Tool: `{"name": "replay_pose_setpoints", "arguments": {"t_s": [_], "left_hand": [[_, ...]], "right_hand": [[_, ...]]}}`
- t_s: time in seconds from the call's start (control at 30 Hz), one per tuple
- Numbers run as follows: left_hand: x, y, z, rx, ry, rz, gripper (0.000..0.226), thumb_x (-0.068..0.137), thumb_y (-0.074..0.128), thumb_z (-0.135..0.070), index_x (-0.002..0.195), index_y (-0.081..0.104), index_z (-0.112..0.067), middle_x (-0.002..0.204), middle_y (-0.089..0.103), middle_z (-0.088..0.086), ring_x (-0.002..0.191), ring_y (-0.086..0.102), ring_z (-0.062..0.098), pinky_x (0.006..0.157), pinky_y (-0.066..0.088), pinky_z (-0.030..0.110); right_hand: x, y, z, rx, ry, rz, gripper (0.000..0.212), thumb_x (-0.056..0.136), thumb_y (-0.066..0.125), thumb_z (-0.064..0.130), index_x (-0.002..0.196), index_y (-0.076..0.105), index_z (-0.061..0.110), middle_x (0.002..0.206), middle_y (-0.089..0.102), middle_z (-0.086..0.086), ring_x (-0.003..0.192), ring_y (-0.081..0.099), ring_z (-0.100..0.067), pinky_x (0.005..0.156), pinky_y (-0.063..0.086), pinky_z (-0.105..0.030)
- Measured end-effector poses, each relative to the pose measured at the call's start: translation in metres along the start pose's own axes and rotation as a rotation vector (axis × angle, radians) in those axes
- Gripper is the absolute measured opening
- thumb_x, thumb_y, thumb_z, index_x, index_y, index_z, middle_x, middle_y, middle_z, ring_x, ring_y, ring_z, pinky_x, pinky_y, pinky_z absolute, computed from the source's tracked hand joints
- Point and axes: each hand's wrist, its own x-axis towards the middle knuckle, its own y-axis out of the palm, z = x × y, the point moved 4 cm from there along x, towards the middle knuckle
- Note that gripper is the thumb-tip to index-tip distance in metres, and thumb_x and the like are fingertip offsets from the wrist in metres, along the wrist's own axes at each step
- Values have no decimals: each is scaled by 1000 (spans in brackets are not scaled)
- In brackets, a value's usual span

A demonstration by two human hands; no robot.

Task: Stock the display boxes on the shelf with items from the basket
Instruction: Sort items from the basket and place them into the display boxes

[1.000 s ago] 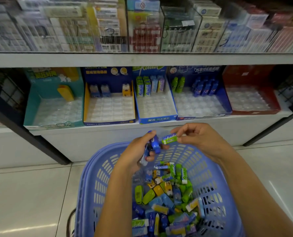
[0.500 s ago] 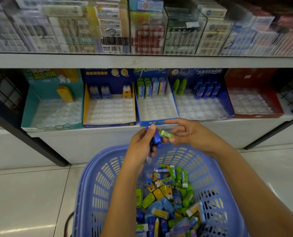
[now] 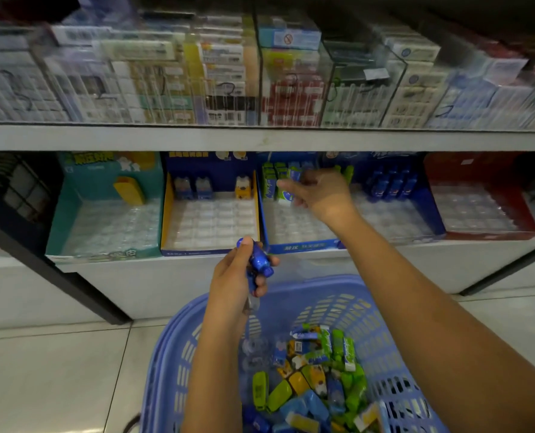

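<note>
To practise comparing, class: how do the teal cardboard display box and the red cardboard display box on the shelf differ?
The teal cardboard display box holds one yellow item; the red cardboard display box shows none. The teal box stands leftmost, the red box rightmost. Both hold clear plastic trays.

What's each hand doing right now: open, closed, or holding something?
Left hand: holding dark blue packs.
Right hand: at a green pack in the blue display box; too blurred to tell its grip.
</note>
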Motion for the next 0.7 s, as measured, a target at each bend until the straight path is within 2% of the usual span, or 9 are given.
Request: {"name": "replay_pose_setpoints", "arguments": {"t_s": [0.07, 0.1, 0.17, 0.23, 0.37, 0.47, 0.53, 0.63, 0.7], "left_hand": [[2, -2, 0, -3, -4, -16, 40, 99, 43, -36, 98, 59, 0, 73, 70, 10, 41, 41, 9, 37, 35, 20], [4, -3, 0, -6, -9, -20, 41, 99, 42, -36, 99, 59, 1, 73, 70, 10, 41, 41, 9, 37, 35, 20], [6, -6, -1, -21, -20, -28, 42, 99, 42, -37, 99, 58, 2, 73, 69, 11, 41, 41, 10, 37, 35, 20], [7, -8, -2, -34, -24, -36, 43, 99, 42, -37, 104, 57, 3, 75, 70, 12, 42, 41, 10, 37, 36, 20], [9, -12, -4, -50, -19, -49, 44, 99, 42, -38, 109, 56, 3, 75, 71, 11, 41, 41, 10, 37, 36, 20], [9, -14, -5, -57, -14, -53, 42, 99, 42, -38, 107, 56, 1, 73, 71, 11, 41, 41, 9, 37, 35, 20], [9, -13, -6, -52, -12, -47, 39, 99, 42, -38, 104, 58, -3, 73, 71, 10, 41, 41, 9, 37, 36, 20], [6, -11, -9, -40, -10, -16, 33, 100, 41, -35, 100, 58, -7, 74, 71, 9, 42, 41, 9, 38, 36, 20], [4, -9, -10, -71, -26, 15, 31, 101, 38, -31, 98, 58, -8, 72, 71, 9, 42, 42, 10, 37, 34, 20]], "right_hand": [[8, 7, 0, -76, -46, -11, 32, 83, 70, 27, 73, 61, -1, 75, 66, -21, 75, 66, -30, 76, 55, -42], [11, 10, -2, -131, -70, -8, 28, 85, 69, 25, 84, 63, -2, 85, 66, -22, 85, 65, -35, 81, 53, -43], [13, 15, -1, -290, -149, 6, 35, 87, 67, 22, 113, 61, 0, 104, 66, -19, 98, 62, -31, 82, 46, -27], [15, 18, 2, -415, -234, 56, 39, 89, 64, 20, 123, 57, 5, 112, 66, -16, 103, 61, -29, 79, 39, -21], [20, 23, 1, -578, -256, 232, 38, 97, 51, 25, 132, 52, 12, 131, 57, -12, 119, 52, -29, 93, 40, -28], [22, 26, 4, -691, -297, 274, 38, 99, 46, 24, 135, 50, 13, 140, 47, -13, 127, 44, -29, 100, 35, -29], [21, 28, 7, -722, -334, 242, 38, 97, 49, 22, 134, 50, 10, 139, 46, -13, 126, 43, -29, 102, 35, -31], [18, 28, 11, -668, -389, 141, 30, 92, 58, 19, 120, 56, 7, 121, 57, -15, 109, 55, -30, 91, 45, -36], [17, 27, 13, -659, -445, 78, 25, 89, 63, 17, 111, 63, 5, 119, 57, -14, 107, 55, -29, 89, 44, -34]]}}
